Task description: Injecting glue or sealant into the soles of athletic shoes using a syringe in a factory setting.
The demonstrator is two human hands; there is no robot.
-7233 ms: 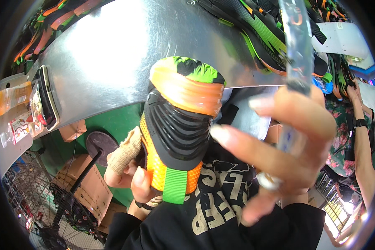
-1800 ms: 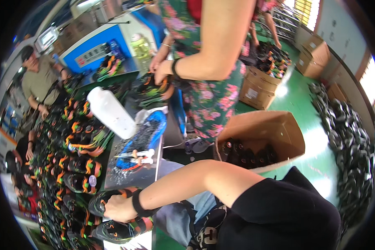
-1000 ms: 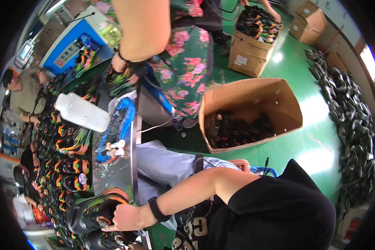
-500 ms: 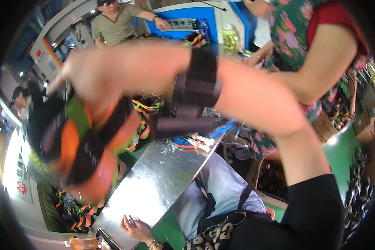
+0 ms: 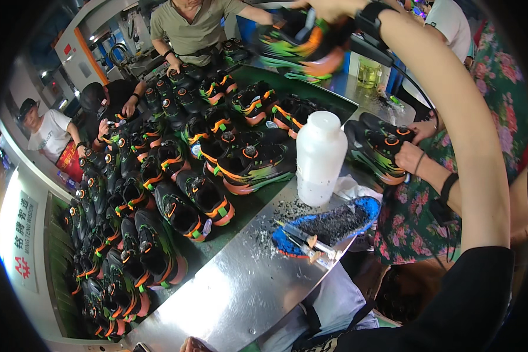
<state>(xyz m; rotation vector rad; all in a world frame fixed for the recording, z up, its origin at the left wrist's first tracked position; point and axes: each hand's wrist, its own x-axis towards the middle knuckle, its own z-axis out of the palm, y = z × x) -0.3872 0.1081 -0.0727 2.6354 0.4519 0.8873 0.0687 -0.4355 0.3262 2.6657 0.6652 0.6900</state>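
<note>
I am holding the right hand (image 5: pixel 328 9) high at the top of the view, its grip wrapped around a shoe (image 5: pixel 296 44), lifting it clear of the rows of shoes (image 5: pixel 176 176) crowding the green belt beside the steel counter (image 5: pixel 240 287). The shoe is looking blurred: black, with orange and green streaks. A white bottle (image 5: pixel 321 158) is standing below it. The left hand is barely showing at the bottom edge; I cannot tell its grip.

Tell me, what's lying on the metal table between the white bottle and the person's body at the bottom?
In the head view, between the white bottle and the body lies a blue tray of dark scraps, with small brushes at its near end.
</note>
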